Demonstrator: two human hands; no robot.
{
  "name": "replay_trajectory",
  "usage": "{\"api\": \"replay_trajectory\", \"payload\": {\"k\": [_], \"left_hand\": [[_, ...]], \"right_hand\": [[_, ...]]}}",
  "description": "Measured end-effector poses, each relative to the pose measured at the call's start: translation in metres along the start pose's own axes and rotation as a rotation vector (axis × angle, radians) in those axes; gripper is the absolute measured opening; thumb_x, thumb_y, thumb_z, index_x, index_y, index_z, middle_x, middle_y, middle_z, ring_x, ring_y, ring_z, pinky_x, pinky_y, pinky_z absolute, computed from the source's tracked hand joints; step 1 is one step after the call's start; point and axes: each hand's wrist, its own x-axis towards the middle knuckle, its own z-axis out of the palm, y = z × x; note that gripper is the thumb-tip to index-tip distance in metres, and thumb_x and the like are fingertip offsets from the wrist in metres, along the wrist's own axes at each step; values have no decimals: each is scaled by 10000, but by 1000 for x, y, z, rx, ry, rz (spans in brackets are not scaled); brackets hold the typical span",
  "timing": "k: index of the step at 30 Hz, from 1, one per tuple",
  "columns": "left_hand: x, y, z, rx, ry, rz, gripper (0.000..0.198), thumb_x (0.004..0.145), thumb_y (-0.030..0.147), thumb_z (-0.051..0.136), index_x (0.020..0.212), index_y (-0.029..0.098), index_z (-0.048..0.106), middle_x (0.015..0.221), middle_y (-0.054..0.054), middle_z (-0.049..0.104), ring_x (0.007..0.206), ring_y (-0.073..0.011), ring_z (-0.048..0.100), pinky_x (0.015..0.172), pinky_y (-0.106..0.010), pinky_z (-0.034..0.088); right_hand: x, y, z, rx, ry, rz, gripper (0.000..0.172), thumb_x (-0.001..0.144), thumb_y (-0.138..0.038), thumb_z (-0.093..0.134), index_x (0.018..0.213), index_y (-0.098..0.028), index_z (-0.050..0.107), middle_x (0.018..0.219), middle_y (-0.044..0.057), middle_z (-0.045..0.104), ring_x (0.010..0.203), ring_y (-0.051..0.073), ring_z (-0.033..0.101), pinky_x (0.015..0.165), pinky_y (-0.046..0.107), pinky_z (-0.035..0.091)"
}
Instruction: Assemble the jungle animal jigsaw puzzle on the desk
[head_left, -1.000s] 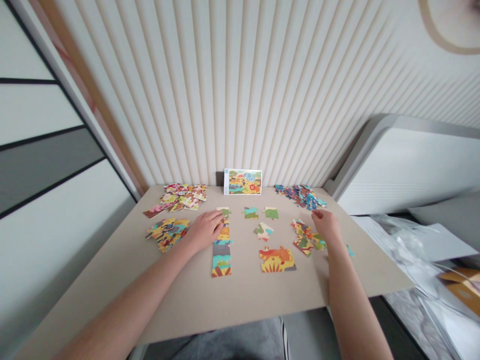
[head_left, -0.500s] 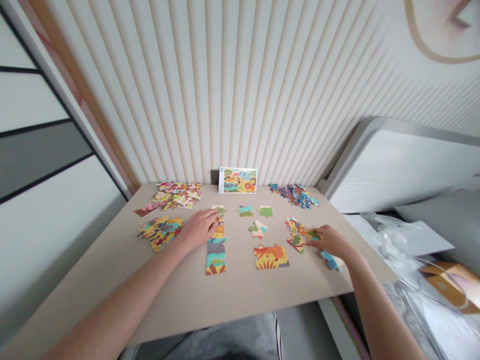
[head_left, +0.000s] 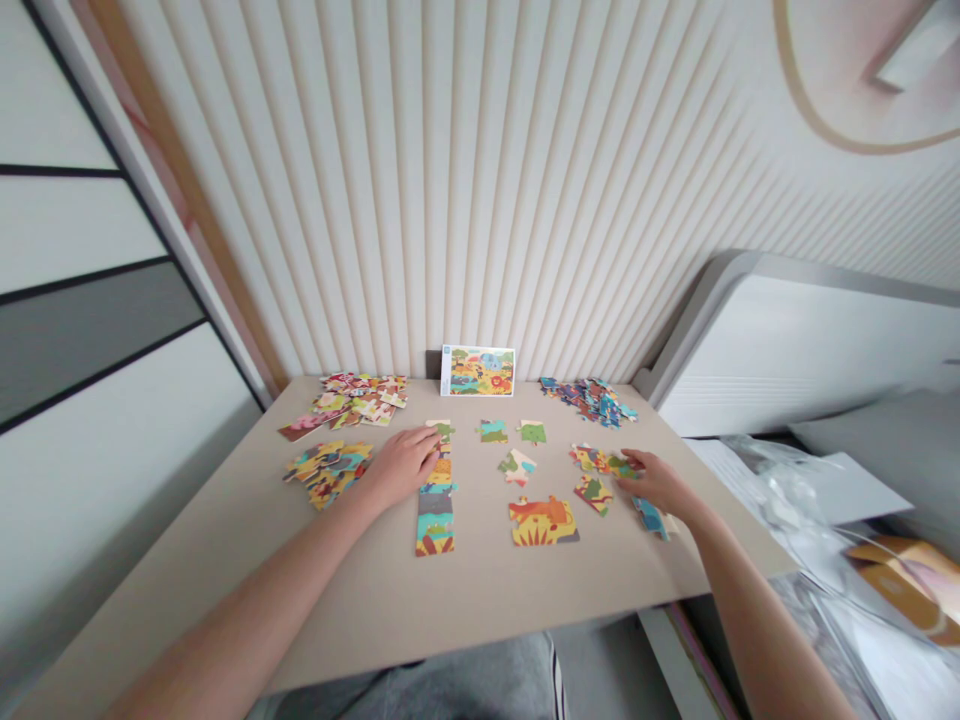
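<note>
My left hand (head_left: 405, 465) lies flat with its fingertips on the upper left side of a vertical strip of joined jigsaw pieces (head_left: 436, 527), hiding part of it. At the right, my right hand (head_left: 660, 482) has thumb and fingers closed on a green and yellow puzzle piece (head_left: 621, 466). Just left of that piece is a red and yellow puzzle piece (head_left: 589, 458). Below lies a green, red and yellow puzzle piece (head_left: 594, 495). A blue piece (head_left: 649, 518) sits under the right wrist. A joined lion section (head_left: 545, 522) rests at the middle front.
A picture card (head_left: 478, 371) leans on the ribbed wall. Piles of pieces lie at the back left (head_left: 360, 397), left (head_left: 330, 470) and back right (head_left: 592, 400). Between them are a blue-green piece (head_left: 493, 431), a green piece (head_left: 533, 432) and a white-green piece (head_left: 517, 465).
My right hand has shifted slightly, and the lower green and red piece now lies apart from its neighbours. The blue piece sits a little further left. My left hand stays on the strip.
</note>
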Motion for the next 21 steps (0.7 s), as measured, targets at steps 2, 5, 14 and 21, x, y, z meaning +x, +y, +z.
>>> {"api": "replay_trajectory", "payload": {"k": [2,5,14,21], "left_hand": [[0,0,0,-13,1,-7,370,1005,318,444,1274,221,678,1360,-94,647,1272,-248,583,1133,-444,434],[0,1,-1,-34,1,-13,371,1001,323,453,1284,235,676,1364,-85,647,1276,-244,580,1137,-442,430],[1,5,-4,-23,-12,-26,372,1000,316,454,1278,221,683,1358,-93,650,1255,-255,592,1128,-446,437],[0,3,-3,-4,-10,-20,357,1002,306,470,1277,218,679,1359,-91,649,1264,-250,587,1130,-435,434]], "right_hand": [[1,3,0,18,19,27,722,713,-348,766,1386,-147,601,1183,158,725,1038,302,691,912,408,528],[3,12,-1,71,44,53,768,723,-362,753,1428,-130,554,1176,159,723,1024,299,697,896,413,541],[2,16,-16,132,242,47,761,749,-455,733,1414,-131,554,1248,212,678,1044,350,683,923,502,549],[-7,-108,24,388,-35,-444,568,860,-399,706,1404,-283,591,1385,90,609,1175,280,648,1017,451,545]]}}
